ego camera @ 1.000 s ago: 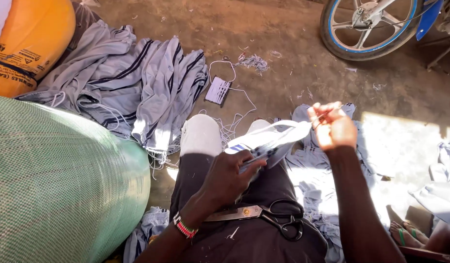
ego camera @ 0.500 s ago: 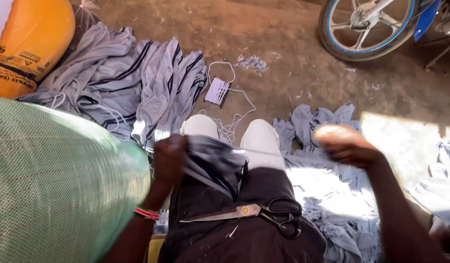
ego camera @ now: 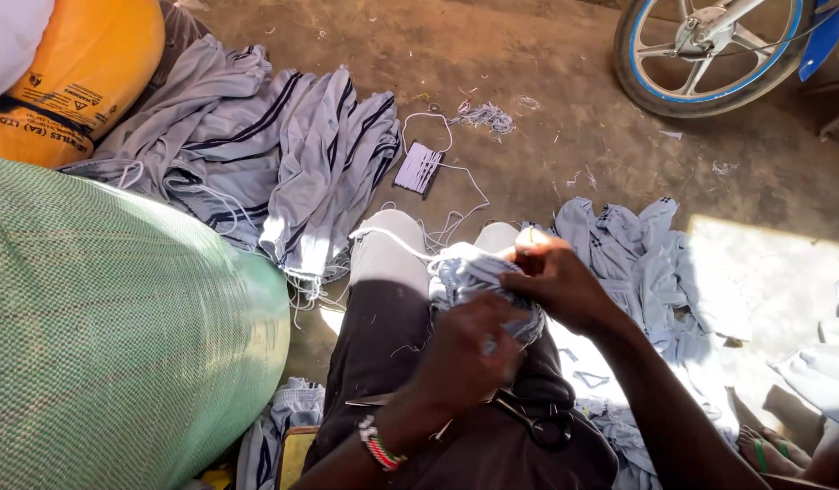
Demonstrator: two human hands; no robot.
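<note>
Grey garment (ego camera: 478, 277): we hold it bunched over our knees, on the black cloth (ego camera: 410, 381) covering our lap. Our right hand (ego camera: 564, 286) is closed around the upper edge of the bundle, with a small pale object pinched at the fingertips; we cannot tell what it is. Our left hand (ego camera: 465, 354) is curled over the lower part of the bundle, but motion blur prevents us from confirming a firm grip. A white cord (ego camera: 397, 240) runs from the bundle across the left knee.

Handling, as we judge it: the fabric is thin, soft and light, with no stiffness; it collapses into folds and will slide through loose fingers. We recommend gripping at a hem or seam, where the layers are thicker. The cord is slender and limp; pinch it near its end.

Black-handled scissors (ego camera: 528, 419) lie on the lap just below the left hand. Grey garments with dark stripes (ego camera: 283, 154) are heaped on the dirt floor to the left; pale ones (ego camera: 655, 263) lie to the right. A woven green sack (ego camera: 102, 345) bulges at our left side, an orange sack (ego camera: 83, 73) beyond it. A wheel (ego camera: 710, 54) stands at the far right.
</note>
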